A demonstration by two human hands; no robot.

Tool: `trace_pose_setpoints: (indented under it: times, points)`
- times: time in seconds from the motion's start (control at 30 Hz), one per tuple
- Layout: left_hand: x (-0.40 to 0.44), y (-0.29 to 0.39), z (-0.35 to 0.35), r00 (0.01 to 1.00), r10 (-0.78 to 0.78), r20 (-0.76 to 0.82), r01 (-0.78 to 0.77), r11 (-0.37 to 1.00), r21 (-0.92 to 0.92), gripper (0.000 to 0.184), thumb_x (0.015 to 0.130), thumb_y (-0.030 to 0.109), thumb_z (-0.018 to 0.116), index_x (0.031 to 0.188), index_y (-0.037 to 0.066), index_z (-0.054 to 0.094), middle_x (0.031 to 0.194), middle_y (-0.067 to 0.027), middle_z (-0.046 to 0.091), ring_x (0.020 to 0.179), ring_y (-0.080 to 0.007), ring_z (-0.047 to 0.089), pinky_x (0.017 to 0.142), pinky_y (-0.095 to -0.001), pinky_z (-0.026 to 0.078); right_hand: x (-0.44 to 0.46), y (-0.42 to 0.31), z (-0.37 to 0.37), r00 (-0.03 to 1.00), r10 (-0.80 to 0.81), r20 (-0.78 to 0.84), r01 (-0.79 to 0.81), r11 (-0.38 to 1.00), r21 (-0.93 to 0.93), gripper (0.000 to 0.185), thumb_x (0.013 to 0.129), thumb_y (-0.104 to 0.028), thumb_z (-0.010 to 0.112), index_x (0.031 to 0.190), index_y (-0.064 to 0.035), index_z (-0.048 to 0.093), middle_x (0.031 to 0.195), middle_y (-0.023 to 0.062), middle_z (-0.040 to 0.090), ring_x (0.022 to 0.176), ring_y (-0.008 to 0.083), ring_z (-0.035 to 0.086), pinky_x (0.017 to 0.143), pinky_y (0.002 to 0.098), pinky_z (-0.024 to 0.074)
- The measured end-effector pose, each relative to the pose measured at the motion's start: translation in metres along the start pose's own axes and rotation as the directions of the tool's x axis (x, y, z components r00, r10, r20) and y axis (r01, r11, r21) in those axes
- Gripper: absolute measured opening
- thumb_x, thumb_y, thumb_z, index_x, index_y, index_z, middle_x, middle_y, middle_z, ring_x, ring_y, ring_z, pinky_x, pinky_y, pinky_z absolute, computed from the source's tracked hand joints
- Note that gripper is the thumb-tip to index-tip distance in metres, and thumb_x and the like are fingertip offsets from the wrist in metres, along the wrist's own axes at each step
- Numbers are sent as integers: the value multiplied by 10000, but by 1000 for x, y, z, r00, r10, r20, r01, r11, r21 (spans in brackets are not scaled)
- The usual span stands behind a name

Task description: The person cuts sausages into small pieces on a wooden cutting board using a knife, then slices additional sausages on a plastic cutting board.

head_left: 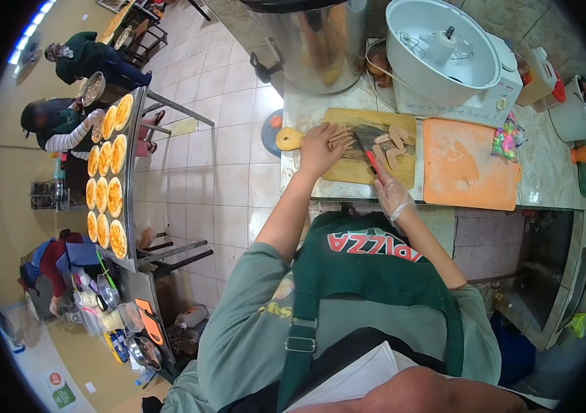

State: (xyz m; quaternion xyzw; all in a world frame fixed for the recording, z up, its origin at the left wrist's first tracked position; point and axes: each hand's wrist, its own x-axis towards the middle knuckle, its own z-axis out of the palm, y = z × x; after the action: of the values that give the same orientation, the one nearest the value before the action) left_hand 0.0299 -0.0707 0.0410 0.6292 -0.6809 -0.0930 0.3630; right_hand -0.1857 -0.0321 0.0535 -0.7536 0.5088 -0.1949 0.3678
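Note:
On the counter lies a yellow-brown wooden cutting board [348, 173] with a round-ended handle. My bare left hand [322, 148] rests on its left part, fingers together over thin pale brown strips [340, 138]. My right hand [394, 196], in a clear plastic glove, is closed around the red handle of a knife [371, 160]. The dark blade points up and left, beside the strips. Larger pale brown pieces [398, 136] lie right of the blade on the board. What they are made of I cannot tell.
An orange cutting board [468, 165] lies to the right. Behind stand a white mixer with a bowl [444, 51] and a large clear container [324, 48]. Across the floor, several round pizza bases lie on a metal table [131, 165]; people [48, 124] stand around it.

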Motion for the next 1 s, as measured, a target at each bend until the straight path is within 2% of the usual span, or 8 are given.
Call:
trace_pose_setpoints:
  times: [0.2, 0.43, 0.53, 0.57, 0.63, 0.77, 0.83, 1.0]
  points:
    - [-14, -9, -9, 994, -114, -4, 113, 993, -44, 408, 648, 85, 594, 1048, 22, 541, 942, -183, 554, 907, -335, 509, 785, -389, 407, -3, -25, -14, 972, 164, 170, -146, 983, -114, 507, 836, -143, 404, 1313, -178, 236, 845, 282, 535, 800, 424, 519, 690, 480, 387]
    - [-12, -12, -2, 989, -143, 29, 146, 975, -170, 389, 695, -88, 460, 1069, 5, 514, 844, -145, 548, 760, -266, 549, 665, -293, 446, -15, -8, -7, 979, 132, 155, -134, 991, 0, 504, 846, -180, 398, 1320, -183, 225, 951, 279, 532, 892, 422, 509, 756, 453, 390]
    - [-10, -8, -5, 966, -220, 133, 247, 937, -245, 395, 696, -31, 509, 1088, 17, 508, 917, -155, 545, 850, -288, 536, 738, -328, 436, -22, 0, -10, 976, 184, 119, -191, 980, 51, 503, 848, -194, 392, 1323, -181, 227, 1003, 273, 522, 936, 413, 498, 787, 430, 391]
    - [-11, -10, -3, 967, -217, 135, 245, 938, -247, 395, 696, -31, 509, 1088, 17, 508, 917, -155, 545, 850, -288, 536, 738, -328, 436, -22, 4, -13, 965, 231, 122, -232, 973, -3, 502, 848, -202, 388, 1323, -178, 229, 1003, 272, 522, 937, 412, 497, 793, 428, 390]
    - [-12, -15, 2, 999, -10, -42, 6, 996, -87, 435, 687, 66, 578, 1112, 20, 493, 1028, -176, 525, 966, -313, 494, 831, -365, 397, -23, 8, -18, 952, 281, 119, -276, 960, -55, 501, 848, -211, 384, 1323, -175, 231, 1004, 271, 522, 938, 412, 497, 799, 426, 389]
    - [-4, 13, -2, 999, -14, 37, 14, 1000, -1, 518, 651, 154, 634, 1125, 13, 480, 1120, -192, 485, 1040, -333, 445, 889, -390, 354, -20, 7, -21, 969, 235, 81, -234, 972, -14, 506, 847, -222, 378, 1326, -185, 220, 1003, 276, 519, 946, 415, 489, 805, 440, 380]
    - [-1, 18, -1, 992, 71, 109, -83, 990, 114, 470, 647, 142, 648, 1082, 31, 511, 1107, -191, 490, 1025, -334, 454, 881, -375, 370, -14, 6, -19, 971, 226, 75, -225, 974, -25, 508, 848, -209, 377, 1328, -189, 214, 1003, 276, 519, 946, 415, 488, 803, 443, 380]
    - [-6, 8, 14, 982, 63, 176, -51, 996, -76, 414, 696, 119, 606, 1092, 36, 518, 1085, -192, 513, 1006, -353, 473, 854, -378, 386, -1, -12, -18, 999, 23, -39, -24, 999, -37, 531, 834, -144, 397, 1327, -186, 205, 965, 277, 528, 896, 421, 502, 772, 451, 391]
